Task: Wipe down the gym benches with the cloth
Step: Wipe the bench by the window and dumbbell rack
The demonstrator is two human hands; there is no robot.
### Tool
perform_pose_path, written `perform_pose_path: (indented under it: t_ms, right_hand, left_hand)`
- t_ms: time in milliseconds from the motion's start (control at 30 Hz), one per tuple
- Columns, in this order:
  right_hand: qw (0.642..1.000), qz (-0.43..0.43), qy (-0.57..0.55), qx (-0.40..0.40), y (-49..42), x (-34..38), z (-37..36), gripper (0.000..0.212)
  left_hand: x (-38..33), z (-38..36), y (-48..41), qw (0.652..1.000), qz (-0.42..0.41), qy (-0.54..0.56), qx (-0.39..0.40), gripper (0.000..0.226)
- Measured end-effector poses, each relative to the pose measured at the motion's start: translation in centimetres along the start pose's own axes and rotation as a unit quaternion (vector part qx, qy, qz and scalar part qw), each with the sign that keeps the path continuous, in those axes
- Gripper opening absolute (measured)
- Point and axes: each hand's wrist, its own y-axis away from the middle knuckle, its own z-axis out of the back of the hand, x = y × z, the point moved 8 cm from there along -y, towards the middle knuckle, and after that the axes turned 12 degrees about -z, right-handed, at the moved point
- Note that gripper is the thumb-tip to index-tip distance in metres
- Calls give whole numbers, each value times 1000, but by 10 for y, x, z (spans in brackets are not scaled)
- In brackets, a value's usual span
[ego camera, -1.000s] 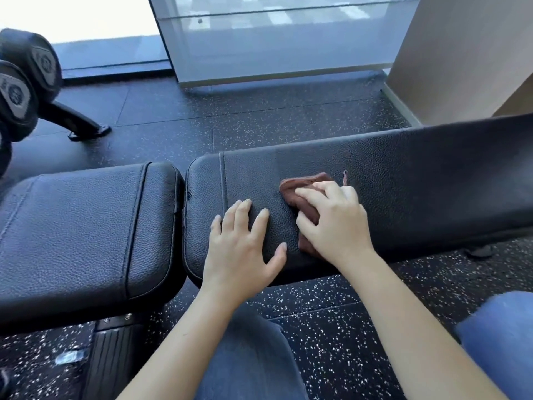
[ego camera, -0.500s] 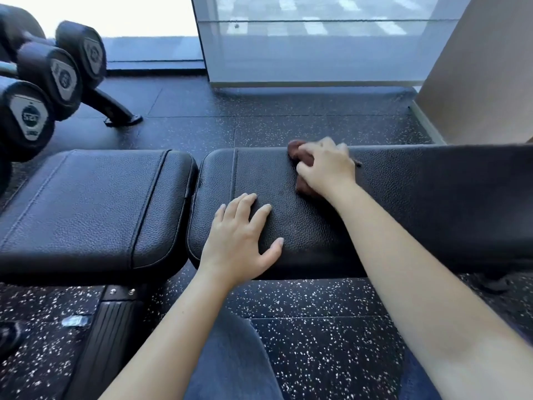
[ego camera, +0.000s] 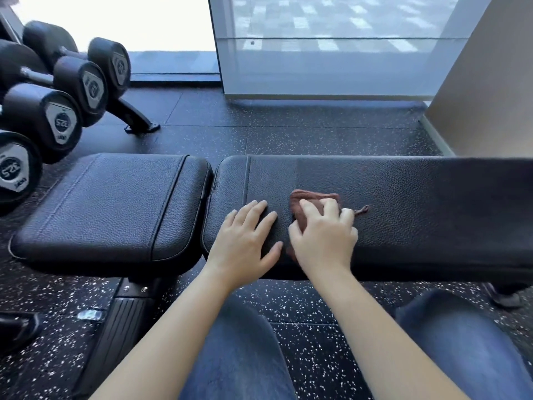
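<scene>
A black padded gym bench lies across the view, with a long back pad (ego camera: 418, 203) to the right and a shorter seat pad (ego camera: 115, 209) to the left. A bunched brown cloth (ego camera: 305, 197) lies on the long pad near its left end. My right hand (ego camera: 323, 238) presses down on it with fingers curled over the fabric. Most of the cloth is hidden under that hand, and a small loop sticks out to the right. My left hand (ego camera: 248, 241) rests flat on the pad just left of the cloth, fingers spread.
Black dumbbells (ego camera: 57, 122) sit on a rack at the far left. A glass panel (ego camera: 331, 53) stands behind the bench and a beige wall (ego camera: 490, 96) rises at the right. My knees in blue jeans (ego camera: 236, 356) are close under the bench's front edge, above speckled rubber floor.
My right hand has pulled the cloth back from the pad's far edge toward the front edge, close beside my left hand. The left hand has stayed in place.
</scene>
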Motion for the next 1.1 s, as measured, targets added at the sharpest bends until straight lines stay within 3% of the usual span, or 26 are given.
perform_pose_path:
  t_ms: [133,300,500,733,867,967,1100]
  right_hand:
    - [999,23,7,29,3,8,0,50]
    - [987,118,40,96,-5,-3,0,59]
    - [994,102,-16,-21,12,24,-5,43]
    - [988,152,-39,2,36,107,-23,39]
    - [988,140,-60,31,23,65,-16,40]
    - [993,101,-66,1,17,20,0,40]
    - [993,82,-78,-29,26,31,-3,40]
  left_hand:
    - [13,12,21,999,-26,-37,12,58]
    - [45,29,41,996,-29,-82,25,58]
    - [85,34,74,996,23,-90,18,57]
    - [89,32,81,995,25,-92,-16,52]
    - [90,33,83,995,26,-88,-29,50]
    - [90,32,83,996,31,-83,-31,50]
    - [90,34,83,996,35,-76,-41,48]
